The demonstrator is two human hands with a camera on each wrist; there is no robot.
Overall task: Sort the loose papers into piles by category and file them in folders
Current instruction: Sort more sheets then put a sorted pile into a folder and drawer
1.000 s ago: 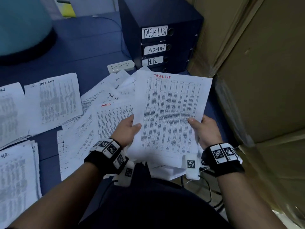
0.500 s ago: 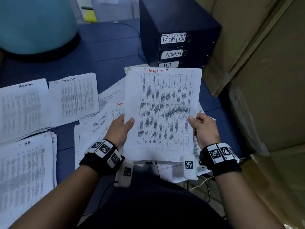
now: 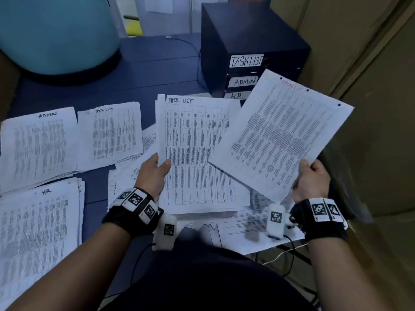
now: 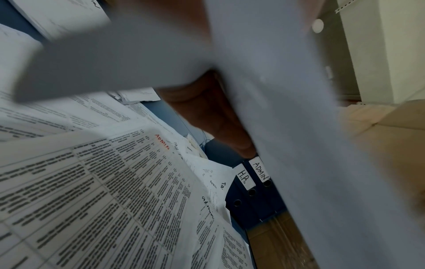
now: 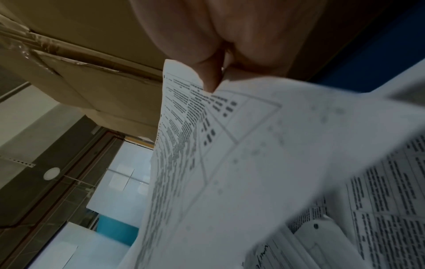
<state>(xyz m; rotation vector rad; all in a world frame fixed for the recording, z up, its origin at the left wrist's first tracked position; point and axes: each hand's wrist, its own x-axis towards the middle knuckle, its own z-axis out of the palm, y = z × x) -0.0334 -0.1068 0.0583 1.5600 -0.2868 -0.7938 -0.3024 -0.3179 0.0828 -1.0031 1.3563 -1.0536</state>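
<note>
Two "Task List" sheets are now separating: I am pinching the red-headed sheet [image 3: 280, 135] in my right hand [image 3: 312, 180], my left hand [image 3: 152, 173] gripping the remaining stack [image 3: 197, 153], ready for piling.

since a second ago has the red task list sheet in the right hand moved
Yes. The red-headed sheet has swung right, off the stack in the left hand, and now tilts across the binder stack labels, pinched by the right hand.
</note>
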